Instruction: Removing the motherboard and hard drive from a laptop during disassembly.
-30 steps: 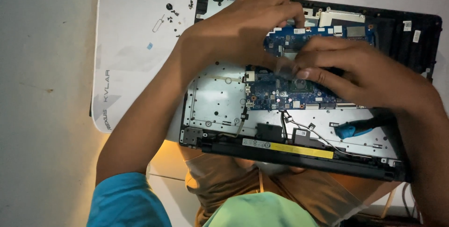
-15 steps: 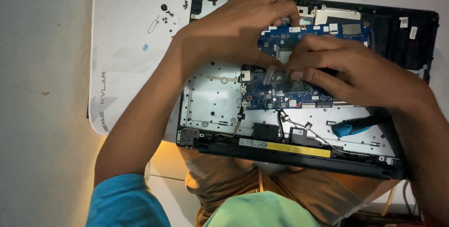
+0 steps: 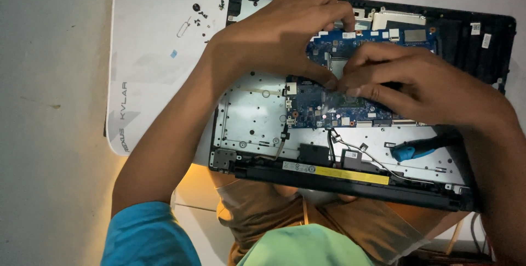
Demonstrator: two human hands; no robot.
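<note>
The blue motherboard (image 3: 339,107) sits in the middle of an opened laptop chassis (image 3: 257,118), which lies on a white mat (image 3: 148,52) on the grey surface (image 3: 49,134), its near edge hanging over the person's lap. Judging by how things lie, the teardown is well along: the bottom cover is off, the silver inner frame is bare, several small screws (image 3: 205,11) lie loose on the mat beside the upper left corner of the chassis, and thin cables (image 3: 361,153) trail free below the board. The board itself is not yet out of the chassis, and the black battery bar with its yellow strip (image 3: 339,174) is seated along the near edge. Both hands meet over the centre of the board. The left hand (image 3: 279,36) arches in from the left, thumb and forefinger pinched down at a point on the board; what the grip closes on is hidden under the fingertips. The right hand (image 3: 422,85) comes in from the right with fingers curled and pressed to the same spot, and whether it holds anything cannot be told. A blue-handled tool (image 3: 416,150) lies just below the right hand on the frame.
</note>
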